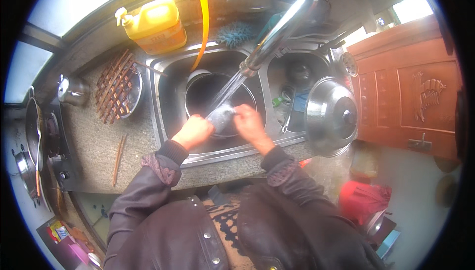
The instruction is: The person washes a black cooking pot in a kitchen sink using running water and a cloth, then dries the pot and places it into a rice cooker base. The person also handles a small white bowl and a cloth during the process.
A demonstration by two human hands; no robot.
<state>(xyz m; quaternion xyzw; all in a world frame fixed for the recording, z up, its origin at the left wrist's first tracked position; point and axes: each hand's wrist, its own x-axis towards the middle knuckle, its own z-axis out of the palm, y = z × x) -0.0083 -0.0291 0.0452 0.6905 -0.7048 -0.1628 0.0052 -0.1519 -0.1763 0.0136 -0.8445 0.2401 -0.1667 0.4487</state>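
Observation:
Both my hands are over the left bowl of a steel double sink (167, 153). Between them is a wet, grey, cloth-like item (223, 118), blurred by splashing water. My left hand (195, 132) grips its left side, and the fingers of my right hand (250, 122) pinch its right side. Water (231, 87) runs onto it from a chrome tap (272, 38). Beneath my hands stands a round basin (186, 97) with a dark inside. A white bowl edge (200, 72) shows behind the basin. The grey item partly hides the basin's near side.
A yellow pump jug (157, 29) and an orange hose (203, 14) are at the back. Left on the counter lie a wooden lattice rack (115, 88) over a metal bowl and a pair of chopsticks (118, 160). A lidded steel pot (328, 116) overlaps the right sink bowl, which holds utensils (288, 112).

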